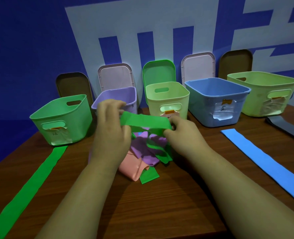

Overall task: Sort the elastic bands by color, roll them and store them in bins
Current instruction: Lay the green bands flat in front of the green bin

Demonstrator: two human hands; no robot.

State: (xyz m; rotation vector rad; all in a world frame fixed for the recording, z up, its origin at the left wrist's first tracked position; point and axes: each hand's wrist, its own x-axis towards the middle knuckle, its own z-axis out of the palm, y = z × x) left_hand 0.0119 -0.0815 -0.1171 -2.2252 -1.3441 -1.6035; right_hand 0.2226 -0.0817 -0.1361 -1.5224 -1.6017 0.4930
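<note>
Head view: the left hand point(110, 128) and right hand point(182, 133) each pinch an end of a green elastic band point(145, 121), held taut above a tangled pile of purple, pink and green bands point(142, 152) at the table's middle. Five open bins point(61, 118) line the far edge. A flat green band point(27, 187) lies by the left edge, and a blue band point(266, 163) by the right edge.
</note>
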